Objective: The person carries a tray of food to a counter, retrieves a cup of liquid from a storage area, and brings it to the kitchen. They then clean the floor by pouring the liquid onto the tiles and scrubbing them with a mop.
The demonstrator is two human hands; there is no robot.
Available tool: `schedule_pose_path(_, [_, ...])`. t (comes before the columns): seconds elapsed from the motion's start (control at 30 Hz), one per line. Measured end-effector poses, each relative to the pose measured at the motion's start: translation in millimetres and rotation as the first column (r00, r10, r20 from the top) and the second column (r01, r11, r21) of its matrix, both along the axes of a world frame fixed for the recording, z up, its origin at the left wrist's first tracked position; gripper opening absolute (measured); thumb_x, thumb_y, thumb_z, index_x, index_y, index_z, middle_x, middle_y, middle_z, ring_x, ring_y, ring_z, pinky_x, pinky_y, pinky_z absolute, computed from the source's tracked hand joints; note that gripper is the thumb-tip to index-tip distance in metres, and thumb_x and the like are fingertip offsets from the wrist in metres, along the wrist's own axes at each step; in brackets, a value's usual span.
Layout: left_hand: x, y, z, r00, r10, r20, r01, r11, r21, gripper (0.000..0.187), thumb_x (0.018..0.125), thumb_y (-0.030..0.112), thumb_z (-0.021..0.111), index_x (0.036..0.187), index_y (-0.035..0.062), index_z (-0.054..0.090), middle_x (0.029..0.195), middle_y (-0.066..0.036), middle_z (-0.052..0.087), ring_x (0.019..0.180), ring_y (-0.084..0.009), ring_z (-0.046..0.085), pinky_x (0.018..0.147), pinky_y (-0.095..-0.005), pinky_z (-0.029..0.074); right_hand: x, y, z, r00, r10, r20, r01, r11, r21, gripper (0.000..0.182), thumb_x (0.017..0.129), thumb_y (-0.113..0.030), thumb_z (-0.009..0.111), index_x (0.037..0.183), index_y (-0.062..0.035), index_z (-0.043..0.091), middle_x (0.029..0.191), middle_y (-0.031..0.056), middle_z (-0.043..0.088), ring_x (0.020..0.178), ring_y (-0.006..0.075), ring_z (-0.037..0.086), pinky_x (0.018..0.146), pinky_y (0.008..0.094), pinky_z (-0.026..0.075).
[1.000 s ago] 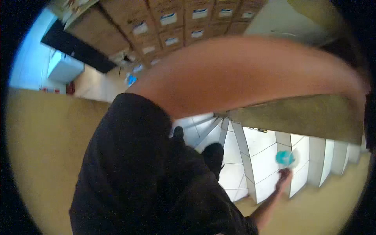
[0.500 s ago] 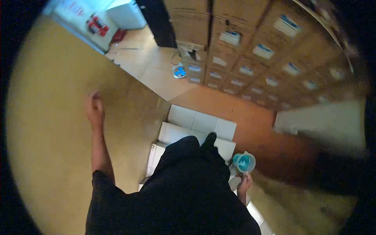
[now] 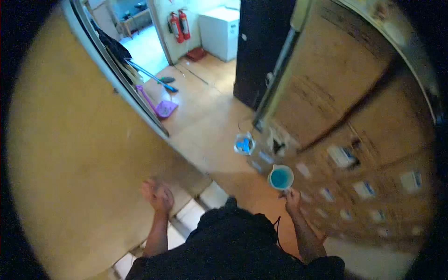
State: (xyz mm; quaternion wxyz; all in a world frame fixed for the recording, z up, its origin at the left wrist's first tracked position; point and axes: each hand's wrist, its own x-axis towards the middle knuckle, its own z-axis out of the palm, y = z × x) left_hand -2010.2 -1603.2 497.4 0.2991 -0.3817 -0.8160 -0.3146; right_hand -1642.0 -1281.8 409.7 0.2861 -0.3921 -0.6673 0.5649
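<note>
A pale plastic jug (image 3: 276, 171) with a small pouring lip hangs from my right hand (image 3: 292, 200), whose fingers are wrapped at its handle. Blue-green liquid (image 3: 280, 178) shows inside it. In front of the yellowish wall on the left is my left hand (image 3: 157, 193), with nothing in it and its fingers loosely apart, somewhat blurred. White tiled steps (image 3: 191, 213) show below and between my arms, partly hidden by my dark clothing.
Stacked cardboard boxes (image 3: 303, 93) line the right side. A lined bin (image 3: 244, 143) with blue contents stands by them. Ahead are a dark door (image 3: 261, 46), a purple dustpan (image 3: 166, 108), a blue broom (image 3: 154, 77), fire extinguishers (image 3: 179, 27) and a white chest (image 3: 219, 32).
My view has turned and moved forward off the steps toward the doorway. The jug has come up in front of me in my right hand; my left hand appears lower along the wall.
</note>
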Motion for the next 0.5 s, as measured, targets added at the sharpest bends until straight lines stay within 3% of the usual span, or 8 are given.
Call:
schedule_pose_path(0.03, [-4,10,-35,0.946,-0.166,0.279,0.167,0.986,0.020,0.022,0.077,0.015,0.057,0.098,0.0111,0.062,0.118,-0.016,0.053,0.114,-0.0332,0.047,0.097,-0.0487,0.033,-39,23,-14,0.996,-0.007,-0.085,0.000,0.996,-0.091,0.031,0.091,-0.023,0.046,0.076,0.0021,0.057,0.069,0.0083,0.060,0.062,0.0156,0.058,0.059,0.0300,0.048])
schedule_pose_path(0.07, [-8,9,-64,0.904,-0.226,0.363,0.339,0.896,-0.286,0.021,0.079,0.017,0.056,0.098,0.0101,0.061,0.111,-0.015,0.057,0.105,-0.0325,0.052,0.092,-0.0462,0.039,-70,42,-29,0.995,0.041,-0.096,-0.048,0.996,-0.075,0.027,0.089,-0.020,0.048,0.078,0.0021,0.058,0.070,0.0087,0.061,0.062,0.0163,0.059,0.059,0.0307,0.048])
schedule_pose_path(0.1, [-21,21,-90,0.855,-0.248,0.455,0.485,0.691,-0.536,0.021,0.080,0.019,0.054,0.098,0.0092,0.061,0.105,-0.014,0.060,0.096,-0.0318,0.058,0.086,-0.0438,0.045,-112,71,-42,0.989,0.092,-0.118,-0.099,0.994,-0.051,0.023,0.087,-0.018,0.050,0.080,0.0020,0.058,0.071,0.0091,0.061,0.062,0.0170,0.059,0.059,0.0313,0.048])
schedule_pose_path(0.17, [-33,36,-129,0.711,-0.475,0.519,0.694,0.596,-0.404,0.021,0.079,0.013,0.058,0.099,0.0089,0.059,0.098,-0.013,0.060,0.088,-0.0288,0.059,0.076,-0.0378,0.049,-179,114,-56,0.973,0.212,-0.096,-0.212,0.977,0.005,0.020,0.085,-0.017,0.052,0.082,0.0022,0.058,0.072,0.0095,0.061,0.061,0.0173,0.060,0.058,0.0322,0.049])
schedule_pose_path(0.27, [-36,64,-151,0.516,-0.149,0.844,0.699,0.642,-0.314,0.016,0.081,0.012,0.056,0.096,0.0075,0.060,0.096,-0.013,0.061,0.091,-0.0274,0.058,0.078,-0.0374,0.048,-295,165,-66,0.922,0.383,-0.055,-0.375,0.920,0.117,0.023,0.086,-0.018,0.053,0.081,0.0031,0.057,0.070,0.0093,0.060,0.060,0.0164,0.060,0.056,0.0321,0.049])
schedule_pose_path(0.33, [-38,81,-196,0.446,-0.036,0.894,0.623,0.730,-0.282,0.017,0.082,0.013,0.055,0.097,0.0069,0.059,0.096,-0.014,0.061,0.090,-0.0280,0.058,0.078,-0.0378,0.048,-375,193,-80,0.873,0.482,-0.070,-0.459,0.862,0.214,0.024,0.087,-0.019,0.052,0.080,0.0035,0.057,0.067,0.0089,0.059,0.059,0.0158,0.059,0.055,0.0308,0.048])
schedule_pose_path(0.43, [-56,112,-288,0.347,0.165,0.923,0.433,0.845,-0.313,0.018,0.083,0.014,0.054,0.099,0.0059,0.058,0.097,-0.015,0.060,0.090,-0.0289,0.058,0.079,-0.0384,0.047,-497,238,-139,0.839,0.511,-0.188,-0.517,0.856,0.020,0.023,0.087,-0.017,0.051,0.078,0.0036,0.056,0.066,0.0088,0.058,0.059,0.0153,0.060,0.055,0.0290,0.048])
schedule_pose_path(0.5, [-76,122,-347,0.229,0.323,0.918,0.263,0.888,-0.378,0.020,0.083,0.015,0.053,0.100,0.0052,0.057,0.097,-0.015,0.060,0.090,-0.0296,0.058,0.079,-0.0388,0.047,-584,269,-159,0.789,0.588,-0.179,-0.585,0.808,0.076,0.024,0.089,-0.018,0.049,0.076,0.0010,0.053,0.065,0.0064,0.053,0.058,0.0147,0.057,0.056,0.0299,0.049])
